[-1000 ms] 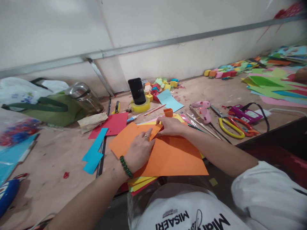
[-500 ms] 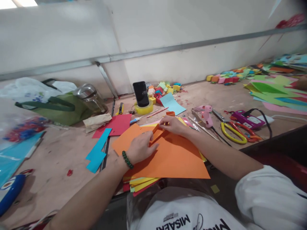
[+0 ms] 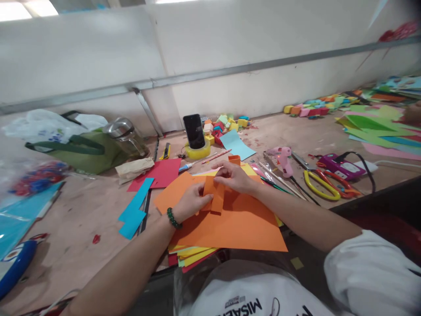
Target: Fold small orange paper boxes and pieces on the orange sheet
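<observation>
A small folded orange paper piece (image 3: 215,195) is held upright between my two hands, above a large orange sheet (image 3: 243,226). My left hand (image 3: 192,202), with a green bead bracelet at its wrist, pinches the piece's left side between thumb and fingers. At the upper edge, my right hand (image 3: 234,176) grips it with thumb and fingertips. Yellow and red sheets (image 3: 197,259) stick out below the large sheet. Another small orange folded strip (image 3: 234,159) stands just behind my right hand.
Behind are a phone (image 3: 194,131) on a yellow tape roll (image 3: 198,151) and paper cubes (image 3: 219,127). A pink glue gun (image 3: 283,160) and yellow-handled scissors (image 3: 320,186) lie right, blue strips (image 3: 136,202) left. A person's hand (image 3: 412,114) shows far right.
The small orange piece has been raised from lying low over the sheet to upright, its broad face now showing. My fingers have shifted along it, and the camera view has moved slightly.
</observation>
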